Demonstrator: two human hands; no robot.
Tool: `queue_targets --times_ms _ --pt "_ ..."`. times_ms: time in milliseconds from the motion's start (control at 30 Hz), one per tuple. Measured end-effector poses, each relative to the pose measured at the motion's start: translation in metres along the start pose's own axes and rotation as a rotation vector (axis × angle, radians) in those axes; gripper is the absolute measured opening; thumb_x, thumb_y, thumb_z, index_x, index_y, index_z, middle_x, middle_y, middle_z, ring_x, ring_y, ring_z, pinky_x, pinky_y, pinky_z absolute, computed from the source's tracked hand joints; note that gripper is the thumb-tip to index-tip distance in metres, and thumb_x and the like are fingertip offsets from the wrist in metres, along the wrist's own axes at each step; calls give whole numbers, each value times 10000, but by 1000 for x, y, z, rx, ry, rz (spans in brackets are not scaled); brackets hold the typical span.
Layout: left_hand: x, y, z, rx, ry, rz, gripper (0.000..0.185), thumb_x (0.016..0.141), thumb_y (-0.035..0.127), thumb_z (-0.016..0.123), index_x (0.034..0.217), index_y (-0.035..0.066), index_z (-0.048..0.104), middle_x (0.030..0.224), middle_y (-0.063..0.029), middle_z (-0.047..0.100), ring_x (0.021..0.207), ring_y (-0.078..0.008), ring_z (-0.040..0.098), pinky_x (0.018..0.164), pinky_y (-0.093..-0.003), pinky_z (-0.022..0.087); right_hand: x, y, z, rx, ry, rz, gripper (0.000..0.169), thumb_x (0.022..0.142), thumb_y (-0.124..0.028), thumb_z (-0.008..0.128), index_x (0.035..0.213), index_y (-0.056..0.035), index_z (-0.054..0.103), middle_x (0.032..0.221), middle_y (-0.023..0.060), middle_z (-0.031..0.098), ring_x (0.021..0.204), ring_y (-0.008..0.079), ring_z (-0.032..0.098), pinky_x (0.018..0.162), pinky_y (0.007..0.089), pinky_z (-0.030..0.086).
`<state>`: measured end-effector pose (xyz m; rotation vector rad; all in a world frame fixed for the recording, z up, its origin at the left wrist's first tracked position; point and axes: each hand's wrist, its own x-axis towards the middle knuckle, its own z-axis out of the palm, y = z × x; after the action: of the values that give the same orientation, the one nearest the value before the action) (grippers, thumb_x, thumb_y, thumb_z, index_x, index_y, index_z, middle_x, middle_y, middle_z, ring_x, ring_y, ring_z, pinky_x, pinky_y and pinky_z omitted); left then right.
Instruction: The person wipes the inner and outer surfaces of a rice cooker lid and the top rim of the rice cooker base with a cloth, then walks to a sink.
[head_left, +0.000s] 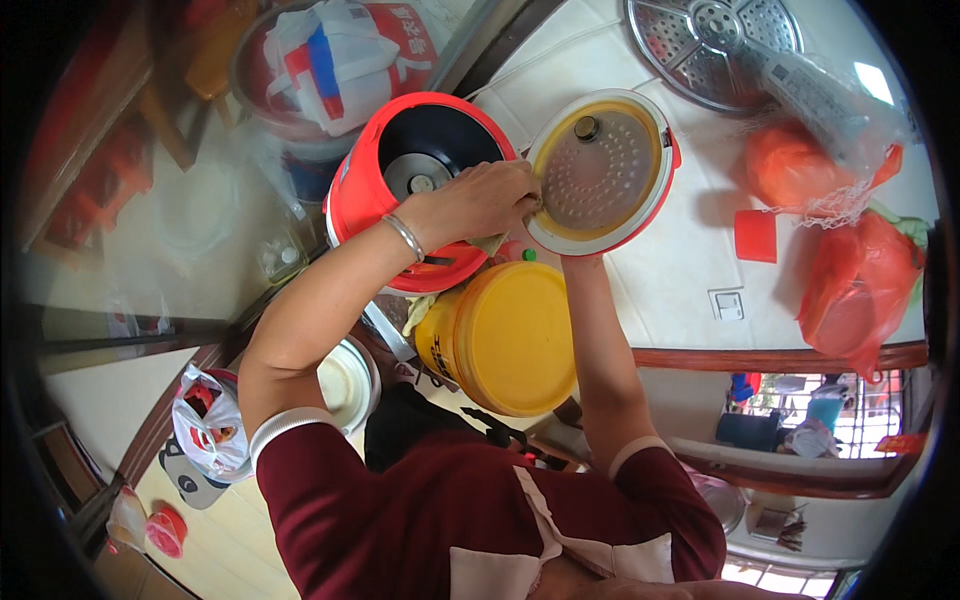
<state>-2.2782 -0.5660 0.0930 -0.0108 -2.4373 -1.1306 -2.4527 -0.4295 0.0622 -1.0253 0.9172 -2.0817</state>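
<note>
A red rice cooker (358, 187) stands open at centre left, its dark inside and round heating plate (416, 174) showing without an inner pot. Beside it, the cooker's lid (607, 172) is tilted up, its inner face with a dimpled plate, yellow seal and round valve towards me. My left hand (491, 196), with a silver bangle at the wrist, has its fingers curled at the lid's left rim; a piece of dull yellow-green cloth (489, 243) shows under them. My right forearm reaches up behind the lid, which hides that hand. A yellow lidded bucket (517, 337) stands between my forearms.
On the white-covered surface at right lie a perforated steel steamer plate (716, 41), a red box-like object (755, 236) and red plastic bags (847, 300). A basin (251, 75) holding a white bag stands upper left. A white bucket (349, 382) is near my left elbow.
</note>
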Motion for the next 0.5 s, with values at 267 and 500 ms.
queue_targets --times_ms 267,500 --pt "8 9 -18 42 -170 49 395 919 394 662 987 6 698 994 -169 634 971 -354 639 839 -447 504 -13 7 -2 -130 37 -22 557 1011 -391 492 1484 -110 408 1464 111 494 1313 304 509 1077 461 457" --pt "12 15 -15 260 -208 80 333 924 353 662 997 29 689 973 -154 645 916 -349 665 783 -428 543 -12 13 -7 -181 56 -46 553 1005 -370 502 1481 -105 410 1464 114 493 1313 304 508 1075 456 458"
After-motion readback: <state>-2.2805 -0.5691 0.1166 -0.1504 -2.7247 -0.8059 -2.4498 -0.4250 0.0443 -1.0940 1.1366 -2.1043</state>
